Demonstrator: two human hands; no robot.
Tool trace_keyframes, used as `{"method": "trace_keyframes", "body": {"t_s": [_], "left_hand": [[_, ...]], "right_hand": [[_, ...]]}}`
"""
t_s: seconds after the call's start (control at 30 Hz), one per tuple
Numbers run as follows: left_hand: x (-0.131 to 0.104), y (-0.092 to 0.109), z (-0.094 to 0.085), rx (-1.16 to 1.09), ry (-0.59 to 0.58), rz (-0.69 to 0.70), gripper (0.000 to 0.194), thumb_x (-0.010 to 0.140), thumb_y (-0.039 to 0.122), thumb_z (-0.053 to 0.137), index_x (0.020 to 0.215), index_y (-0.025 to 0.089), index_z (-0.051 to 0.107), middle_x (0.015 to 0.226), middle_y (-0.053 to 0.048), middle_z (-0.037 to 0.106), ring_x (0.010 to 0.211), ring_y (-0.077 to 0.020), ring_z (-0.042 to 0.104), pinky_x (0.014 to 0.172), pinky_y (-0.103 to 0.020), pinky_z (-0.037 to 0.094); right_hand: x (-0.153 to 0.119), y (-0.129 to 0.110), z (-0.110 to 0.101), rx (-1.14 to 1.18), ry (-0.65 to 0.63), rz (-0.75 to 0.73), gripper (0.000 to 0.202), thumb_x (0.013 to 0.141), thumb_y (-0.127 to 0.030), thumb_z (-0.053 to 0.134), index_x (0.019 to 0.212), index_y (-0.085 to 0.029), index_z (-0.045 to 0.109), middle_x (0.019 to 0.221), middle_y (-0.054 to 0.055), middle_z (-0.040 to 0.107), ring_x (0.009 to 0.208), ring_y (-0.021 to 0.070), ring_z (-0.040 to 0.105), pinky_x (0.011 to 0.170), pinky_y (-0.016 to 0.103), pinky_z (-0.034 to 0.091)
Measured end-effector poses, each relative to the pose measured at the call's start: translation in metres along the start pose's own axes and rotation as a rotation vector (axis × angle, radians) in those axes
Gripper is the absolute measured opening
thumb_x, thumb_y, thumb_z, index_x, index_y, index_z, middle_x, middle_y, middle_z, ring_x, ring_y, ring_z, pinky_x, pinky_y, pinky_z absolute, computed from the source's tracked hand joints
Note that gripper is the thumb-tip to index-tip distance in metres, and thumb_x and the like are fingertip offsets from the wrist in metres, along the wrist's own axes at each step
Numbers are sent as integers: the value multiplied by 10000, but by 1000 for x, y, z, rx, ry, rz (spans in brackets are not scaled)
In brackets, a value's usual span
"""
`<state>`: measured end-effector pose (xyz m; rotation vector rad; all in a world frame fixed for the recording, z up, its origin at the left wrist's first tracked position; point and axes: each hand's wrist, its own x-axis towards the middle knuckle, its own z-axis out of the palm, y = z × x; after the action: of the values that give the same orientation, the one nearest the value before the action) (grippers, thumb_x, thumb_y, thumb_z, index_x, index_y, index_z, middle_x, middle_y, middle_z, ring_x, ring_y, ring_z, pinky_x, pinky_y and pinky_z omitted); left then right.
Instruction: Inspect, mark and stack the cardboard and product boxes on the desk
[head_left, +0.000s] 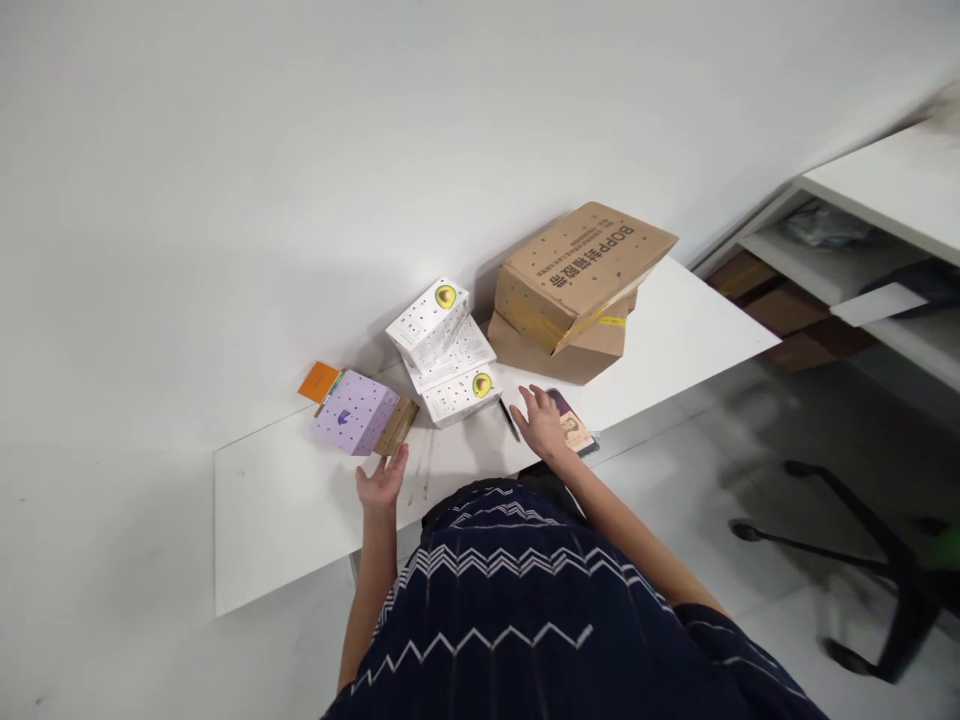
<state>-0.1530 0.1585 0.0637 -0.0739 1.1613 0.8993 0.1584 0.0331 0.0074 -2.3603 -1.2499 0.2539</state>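
Note:
My left hand (383,478) is open, palm up, its fingertips at the lower edge of a small brown box (396,427). That box sits against the right side of a purple dotted box (355,412). An orange card or packet (319,382) shows behind the purple box. My right hand (541,424) is open above the table, between a black pen (509,420) and a phone or case with a picture on it (573,424). White boxes with avocado pictures (459,394) lie stacked and askew in the middle.
Two cardboard boxes, the upper one printed (585,265), are stacked on the white table (277,520) at the right, near the wall. A white shelf unit (892,190) holding boxes and bags stands at far right. Below it is a black chair base (892,570).

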Motion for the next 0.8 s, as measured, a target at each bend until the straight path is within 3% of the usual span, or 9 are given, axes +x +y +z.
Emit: {"method": "trace_keyframes", "body": {"t_s": [0.23,0.3,0.4,0.5,0.57,0.7,0.8], "left_hand": [[8,26,-9,-30,90,98,707,968,543,253,1517,97,230,1398,-300,478,1258,-350,574,806,-484,614],[6,20,-16,-37,118,147,664,979,528,247,1483,97,286,1335,-273,529,1212,-310,611,781,-410,622],[4,-7,-18,27,158,149,494,982,415,296,1372,144,433,1200,-202,609,1070,-236,676,795,-356,610],[6,-39,1,274,68,96,285,901,277,488,1147,178,592,1090,-147,651,947,-201,697,855,-346,577],[13,-54,25,427,-30,182,211,879,261,544,1050,173,631,1088,-127,660,927,-173,689,896,-316,542],[30,-64,70,607,-138,309,217,864,337,603,1005,181,655,1055,-75,683,853,-131,653,887,-291,507],[38,-66,81,748,-210,354,263,820,387,637,973,175,668,1018,-70,693,852,-142,632,867,-298,505]], "right_hand": [[1,2,-5,33,-6,12,498,987,-377,398,1388,-113,529,1417,231,503,1284,353,485,1049,500,407],[2,1,-3,94,-3,23,497,980,-377,401,1388,-125,534,1412,222,516,1288,348,490,1058,508,408],[8,-6,1,262,-7,51,509,972,-395,393,1390,-145,540,1390,200,550,1275,323,520,1064,489,426],[20,-16,7,457,-49,111,539,963,-438,385,1387,-148,546,1365,184,584,1169,291,610,1019,457,475],[29,-24,9,550,-92,172,534,957,-450,392,1360,-152,574,1341,172,612,1110,270,648,1000,434,492],[40,-33,7,619,-151,254,455,947,-424,419,1264,-190,646,1276,118,672,1171,252,630,1046,420,459],[39,-35,2,652,-183,267,440,942,-404,423,1253,-191,651,1269,108,679,1167,248,630,1047,424,453]]}}
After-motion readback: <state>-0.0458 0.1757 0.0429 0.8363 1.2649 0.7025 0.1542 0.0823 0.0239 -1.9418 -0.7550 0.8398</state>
